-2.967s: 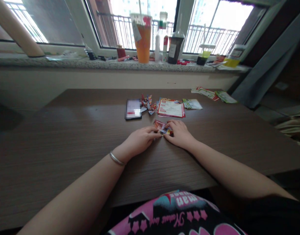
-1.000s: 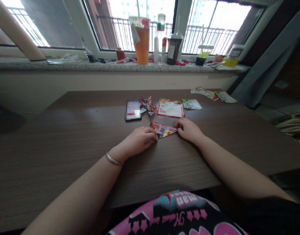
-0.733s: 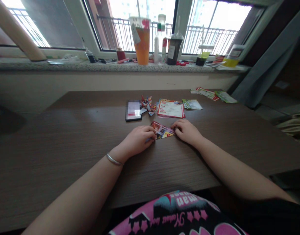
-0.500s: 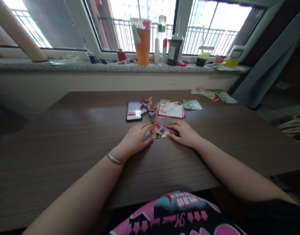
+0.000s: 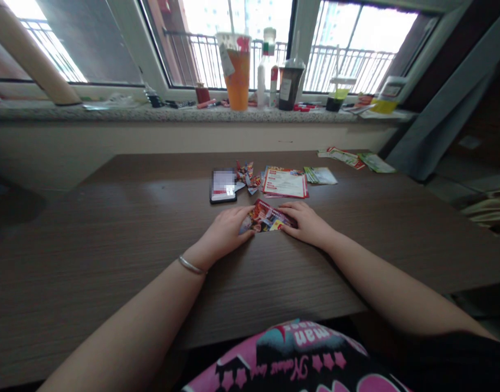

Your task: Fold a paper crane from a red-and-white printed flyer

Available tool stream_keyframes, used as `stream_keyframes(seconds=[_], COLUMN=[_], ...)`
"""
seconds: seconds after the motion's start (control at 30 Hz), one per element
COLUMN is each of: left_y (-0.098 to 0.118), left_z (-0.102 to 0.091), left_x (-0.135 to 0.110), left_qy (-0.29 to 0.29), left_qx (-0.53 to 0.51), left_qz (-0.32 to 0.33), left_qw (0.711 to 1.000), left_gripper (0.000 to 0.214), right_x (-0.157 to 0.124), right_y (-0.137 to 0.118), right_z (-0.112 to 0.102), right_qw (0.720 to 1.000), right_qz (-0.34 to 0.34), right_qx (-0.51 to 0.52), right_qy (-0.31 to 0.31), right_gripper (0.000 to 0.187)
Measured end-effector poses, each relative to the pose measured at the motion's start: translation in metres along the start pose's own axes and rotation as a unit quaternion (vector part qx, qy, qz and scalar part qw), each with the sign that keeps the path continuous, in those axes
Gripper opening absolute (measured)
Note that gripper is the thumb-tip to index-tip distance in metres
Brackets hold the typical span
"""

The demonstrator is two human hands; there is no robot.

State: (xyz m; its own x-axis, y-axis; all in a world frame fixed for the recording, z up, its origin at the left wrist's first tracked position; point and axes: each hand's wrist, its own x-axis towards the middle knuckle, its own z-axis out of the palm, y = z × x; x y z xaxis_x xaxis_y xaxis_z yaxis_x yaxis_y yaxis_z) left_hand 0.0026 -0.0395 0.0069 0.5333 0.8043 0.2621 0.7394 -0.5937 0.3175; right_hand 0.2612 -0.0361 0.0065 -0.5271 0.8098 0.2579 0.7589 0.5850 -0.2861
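A colourful printed paper sheet (image 5: 267,216), dark red with a yellow patch, is held low over the brown table between my two hands. It looks folded, with a slanting top edge. My left hand (image 5: 229,227) grips its left end, thumb at the near edge and fingers at the far side. At the right end, my right hand (image 5: 305,223) has its thumb and fingers closed on the paper in the same way. Just beyond lie a phone (image 5: 223,185) with a lit screen, folded paper pieces (image 5: 248,177) and a stack of red-bordered printed sheets (image 5: 285,182).
Green-edged leaflets (image 5: 321,175) lie right of the stack, with more leaflets (image 5: 343,157) at the table's back right. On the windowsill (image 5: 172,113) stand an orange drink cup (image 5: 238,76), a dark lidded cup (image 5: 290,84), bottles and small items. A curtain (image 5: 446,109) hangs at right.
The paper's top corner has risen slightly and tilts a little more. Both hands keep their grip in nearly the same place.
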Motion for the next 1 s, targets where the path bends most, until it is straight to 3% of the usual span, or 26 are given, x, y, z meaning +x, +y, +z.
stream_keyframes(seconds=[0.37,0.53,0.77,1.0], left_y=[0.000,-0.001,-0.001,-0.001], left_z=[0.001,0.001,-0.002,-0.005], left_x=[0.001,0.002,0.003,0.004], left_qy=[0.024,0.044,0.053,0.065], left_qx=[-0.092,-0.138,-0.114,-0.156], left_qz=[-0.021,-0.034,0.007,0.019], left_qw=[0.995,0.989,0.992,0.985], left_gripper=[0.077,0.061,0.035,0.040], right_x=[0.000,0.000,-0.001,-0.004], right_y=[-0.003,-0.005,-0.008,-0.015], right_z=[-0.003,-0.004,-0.007,-0.010], right_qw=[0.997,0.995,0.987,0.983], right_qz=[-0.032,-0.024,-0.054,-0.081], right_qx=[0.057,0.068,0.085,0.101], right_qy=[0.045,0.075,0.125,0.132], right_gripper=[0.047,0.029,0.013,0.011])
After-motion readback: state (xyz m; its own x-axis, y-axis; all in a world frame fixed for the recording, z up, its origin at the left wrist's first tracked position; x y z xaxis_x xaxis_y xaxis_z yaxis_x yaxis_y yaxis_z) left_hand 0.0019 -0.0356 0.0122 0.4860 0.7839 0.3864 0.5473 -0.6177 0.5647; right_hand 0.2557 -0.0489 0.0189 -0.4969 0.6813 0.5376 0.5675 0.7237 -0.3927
